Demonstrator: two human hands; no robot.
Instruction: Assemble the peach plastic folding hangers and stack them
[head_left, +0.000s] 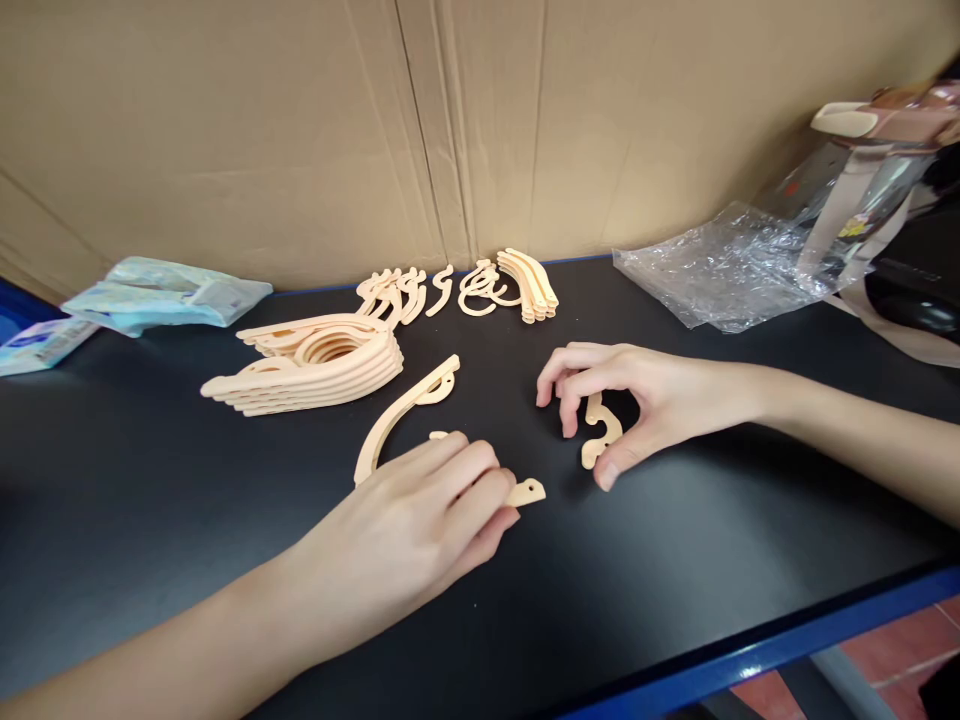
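My left hand [420, 520] lies knuckles-up on the black table [187, 520], fingers curled over a flat peach-coloured curved piece; its tip [527, 492] pokes out past the fingertips. My right hand [637, 400] arches over a small hook-shaped peach piece [600, 432], thumb and fingers closing round it on the tabletop. A long curved hanger-arm piece [405, 410] lies just beyond my left hand, not touched.
A stack of curved peach pieces [315, 365] sits at left-centre. Small hooks [397, 292] and another small stack [532, 282] lie by the cardboard wall [450, 120]. Crumpled clear plastic [720, 265] is at right, blue packets [165, 295] at left. The table's blue edge [787, 645] runs near me.
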